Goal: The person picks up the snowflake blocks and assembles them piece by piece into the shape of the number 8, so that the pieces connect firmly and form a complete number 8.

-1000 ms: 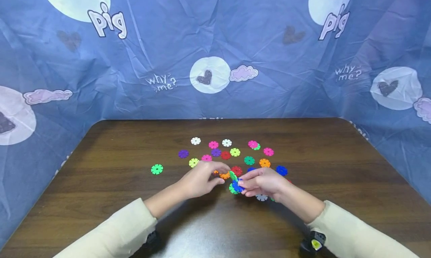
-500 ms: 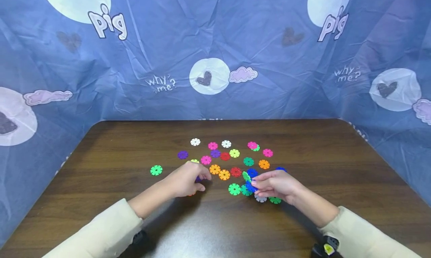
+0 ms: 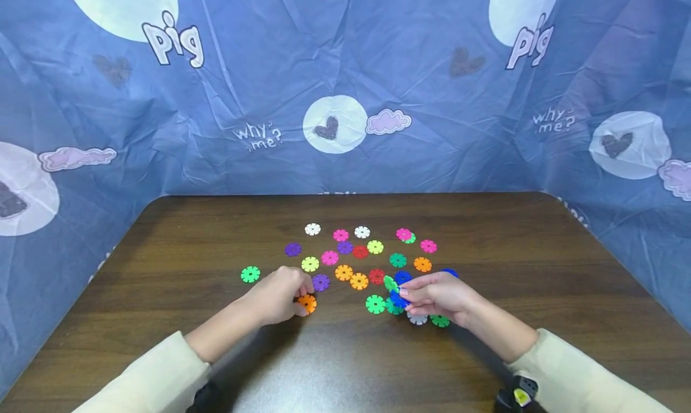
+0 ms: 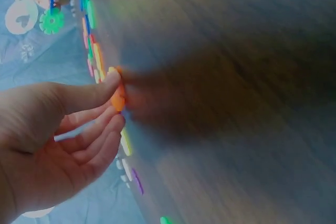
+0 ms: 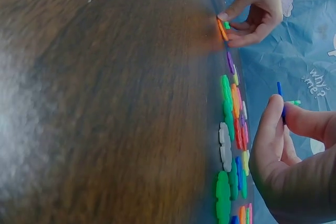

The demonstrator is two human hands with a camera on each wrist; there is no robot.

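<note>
My left hand (image 3: 278,296) grips an orange notched building disc (image 3: 307,304) by its edges, thumb on one side and fingertips on the other. The left wrist view shows that orange disc (image 4: 118,95) edge-on, right at the tabletop. My right hand (image 3: 439,296) pinches a blue notched disc (image 3: 398,299) between thumb and forefinger, above the table. A green disc (image 3: 390,283) is slotted into the blue one at an angle; the left wrist view shows this green disc (image 4: 51,21) face-on. A purple disc (image 3: 321,282) lies just beyond my left fingers.
Several loose notched discs lie flat across the middle of the wooden table (image 3: 189,239). A green disc (image 3: 251,274) lies apart at the left. Under and beside my right hand are a grey-white disc (image 3: 417,319) and another green disc (image 3: 439,320). A blue printed cloth (image 3: 453,155) hangs behind.
My left hand has moved left and down from beside the joined discs and now grips the orange disc. My right hand has drawn right with the joined blue and green discs.
</note>
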